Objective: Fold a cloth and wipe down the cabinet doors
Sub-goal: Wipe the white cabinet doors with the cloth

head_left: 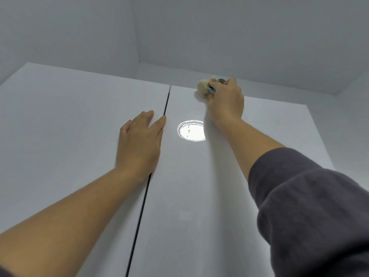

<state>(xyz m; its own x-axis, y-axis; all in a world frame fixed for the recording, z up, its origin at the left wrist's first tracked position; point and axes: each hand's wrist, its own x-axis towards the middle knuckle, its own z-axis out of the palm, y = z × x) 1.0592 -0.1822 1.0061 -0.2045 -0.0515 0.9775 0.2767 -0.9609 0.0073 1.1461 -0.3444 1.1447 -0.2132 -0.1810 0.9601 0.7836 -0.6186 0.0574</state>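
Observation:
Two white cabinet doors fill the view, the left door (69, 126) and the right door (199, 186), split by a dark vertical gap (147, 186). My right hand (225, 98) grips a bunched beige cloth with a teal edge (203, 87) and presses it against the right door near its top edge. My left hand (139, 140) lies flat with straight fingers on the left door, right beside the gap.
A bright round reflection of a lamp (191, 131) shows on the right door below the cloth. Above the doors are a pale wall and the ceiling (219, 33). A dark grey sleeve (309, 206) covers my right upper arm.

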